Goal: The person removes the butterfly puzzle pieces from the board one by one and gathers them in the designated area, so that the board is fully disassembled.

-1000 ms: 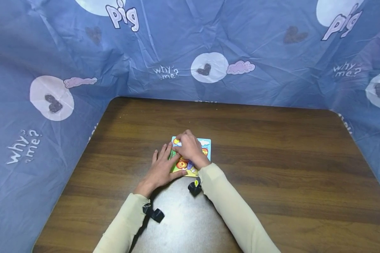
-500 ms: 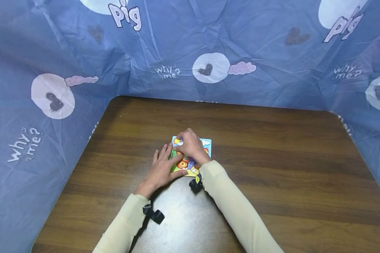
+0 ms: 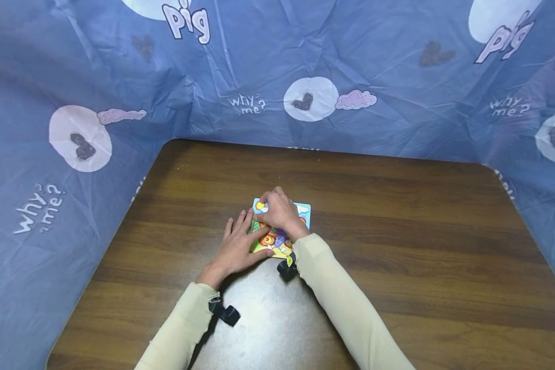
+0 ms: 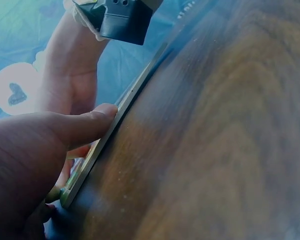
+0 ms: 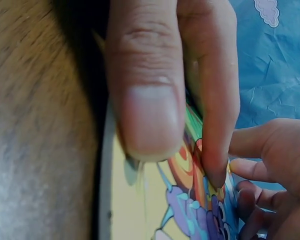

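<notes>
A small square picture board (image 3: 303,210) with a colourful cartoon print lies flat on the table. My left hand (image 3: 233,249) spreads over its left side, fingers straight, with the thumb resting along its near edge. That thumb (image 4: 92,125) also overlaps the board's thin edge in the left wrist view. Bent over the upper middle of the print, my right hand (image 3: 279,211) has thumb and index finger apart near the printed sun. In the right wrist view the right hand's fingers (image 5: 250,169) meet the printed face. I cannot tell whether they hold a piece.
The brown wood-grain table (image 3: 398,231) extends around the board on all sides. Blue printed sheeting (image 3: 259,61) rises behind it and along both sides. Black wrist straps with cameras (image 3: 230,315) hang by both cream sleeves.
The head view has shifted slightly, so everything sits a little further right. Both hands keep nearly the same places on the board.
</notes>
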Tool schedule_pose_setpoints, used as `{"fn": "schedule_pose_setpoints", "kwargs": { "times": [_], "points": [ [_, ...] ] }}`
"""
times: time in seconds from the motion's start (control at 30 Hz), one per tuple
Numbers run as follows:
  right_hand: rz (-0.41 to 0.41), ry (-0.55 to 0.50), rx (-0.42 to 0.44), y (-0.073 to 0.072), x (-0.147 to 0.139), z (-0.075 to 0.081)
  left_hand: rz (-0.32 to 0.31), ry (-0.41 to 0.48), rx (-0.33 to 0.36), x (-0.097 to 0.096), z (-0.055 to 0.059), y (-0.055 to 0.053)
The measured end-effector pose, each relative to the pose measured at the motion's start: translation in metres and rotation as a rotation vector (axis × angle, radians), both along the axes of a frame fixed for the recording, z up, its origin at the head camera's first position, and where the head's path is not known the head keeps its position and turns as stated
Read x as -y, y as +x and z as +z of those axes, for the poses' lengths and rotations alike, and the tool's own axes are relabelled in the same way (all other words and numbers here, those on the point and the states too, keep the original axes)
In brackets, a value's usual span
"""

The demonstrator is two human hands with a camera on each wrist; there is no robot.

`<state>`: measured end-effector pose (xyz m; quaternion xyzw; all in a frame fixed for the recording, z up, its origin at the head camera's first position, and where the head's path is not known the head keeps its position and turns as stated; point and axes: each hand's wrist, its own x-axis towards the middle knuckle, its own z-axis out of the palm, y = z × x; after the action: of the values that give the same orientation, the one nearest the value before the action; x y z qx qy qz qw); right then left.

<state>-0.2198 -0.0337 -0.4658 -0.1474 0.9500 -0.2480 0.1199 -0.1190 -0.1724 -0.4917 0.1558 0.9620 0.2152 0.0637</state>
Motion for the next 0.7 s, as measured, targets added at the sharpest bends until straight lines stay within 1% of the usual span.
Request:
{"fn": "schedule_pose_setpoints", "kwargs": {
  "times": [0.13, 0.27, 0.53, 0.7],
  "points": [
    [0.004, 0.019, 0.033, -0.0004, -0.0005, 0.0018, 0.001, 0.006, 0.017, -0.0018, 0.0009, 0.0001],
    [0.008, 0.019, 0.043, 0.0003, 0.0000, 0.0035, 0.002, 0.009, 0.018, -0.0026, 0.0015, 0.0003],
    [0.005, 0.000, 0.004, 0.0053, 0.0037, -0.0016, 0.001, 0.002, 0.014, -0.0012, 0.0012, 0.0007],
    [0.011, -0.011, -0.023, 0.0074, 0.0056, -0.0026, 0.005, 0.012, 0.012, -0.0002, 0.0014, 0.0010]
  ]
}}
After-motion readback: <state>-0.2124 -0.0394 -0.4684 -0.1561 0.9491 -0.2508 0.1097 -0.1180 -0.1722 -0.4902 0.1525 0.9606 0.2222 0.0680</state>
